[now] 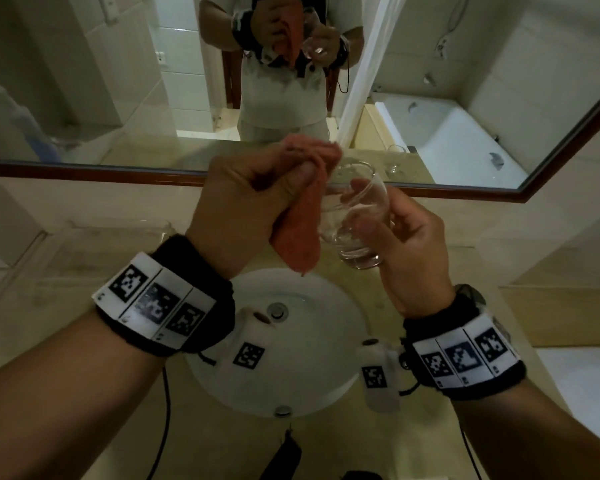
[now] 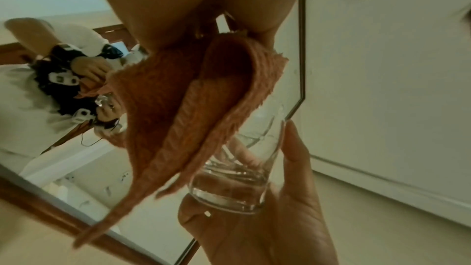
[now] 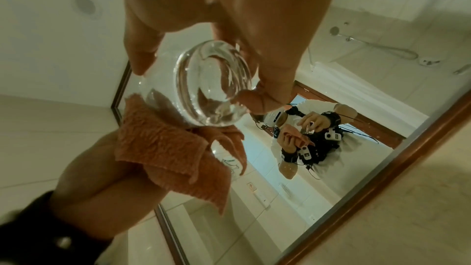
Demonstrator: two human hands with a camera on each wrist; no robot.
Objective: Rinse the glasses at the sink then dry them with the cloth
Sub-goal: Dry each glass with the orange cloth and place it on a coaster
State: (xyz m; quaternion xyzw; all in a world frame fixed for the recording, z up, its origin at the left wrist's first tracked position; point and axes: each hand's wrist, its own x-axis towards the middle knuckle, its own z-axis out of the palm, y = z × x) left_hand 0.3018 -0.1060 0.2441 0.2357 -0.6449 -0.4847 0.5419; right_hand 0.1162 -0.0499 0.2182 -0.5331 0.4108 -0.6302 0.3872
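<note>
Left fingers: the left hand [image 1: 243,199] is clenched round an orange terry cloth [image 1: 300,233], its loose end hanging from the fist.
Right fingers: the right hand [image 1: 400,244] grips a clear tumbler [image 1: 355,220] by its thick base, thumb on one side and fingers on the other, mouth tilted toward the cloth.
Where the glass is: raised above the round white sink [image 1: 326,341], cloth just beside its rim.
Progress: rinsing of this tumbler looks finished and drying seems to be at hand; I cannot tell whether the cloth is inside the glass yet.
Left to do: another glass [image 1: 395,159] stands on the worktop [image 1: 499,271] by the mirror [image 1: 84,98]; whether it is rinsed I cannot say.
Materials: fluffy, ribbed pile on the cloth; smooth, thin-walled glass with a heavy bottom; glossy pale stone worktop; dark wood mirror frame.
</note>
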